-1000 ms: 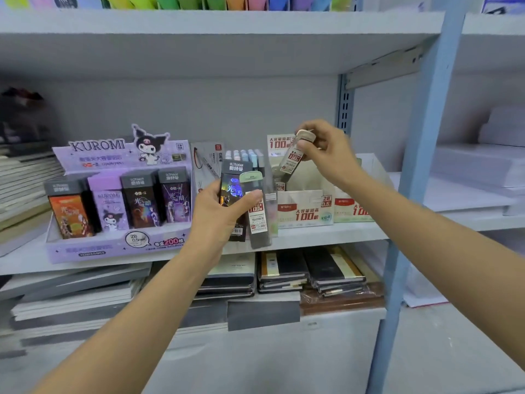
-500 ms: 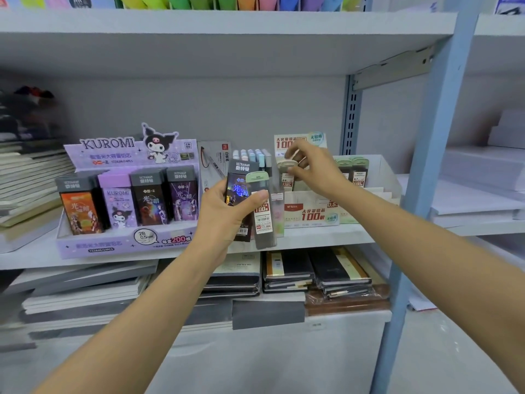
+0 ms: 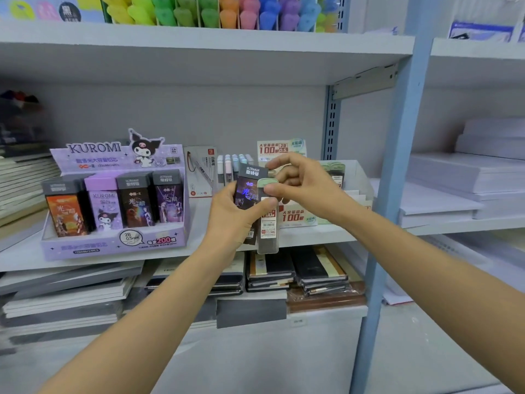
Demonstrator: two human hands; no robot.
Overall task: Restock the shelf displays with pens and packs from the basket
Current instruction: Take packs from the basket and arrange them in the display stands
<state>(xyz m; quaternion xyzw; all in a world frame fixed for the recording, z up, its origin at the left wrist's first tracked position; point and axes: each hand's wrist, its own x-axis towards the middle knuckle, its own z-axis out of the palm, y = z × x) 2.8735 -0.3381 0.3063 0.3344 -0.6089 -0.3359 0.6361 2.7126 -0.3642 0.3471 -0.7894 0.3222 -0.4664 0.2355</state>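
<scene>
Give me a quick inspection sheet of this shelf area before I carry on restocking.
Surface: white shelf, middle level, stocked.
Job's things: Ultraman pack and clear lead case in hand; Kuromi display shows four packs in front; white display box to its right; basket not in view.
Clutter: notebooks stacked on the shelf below.
Hands: left hand grips pack and case; right hand pinches the case's green cap.
Cables: nothing seen.
Surroundings: highlighters above, paper stacks right, blue upright between the bays.

Head-worn view, close, facing shelf (image 3: 199,251) frontally.
</scene>
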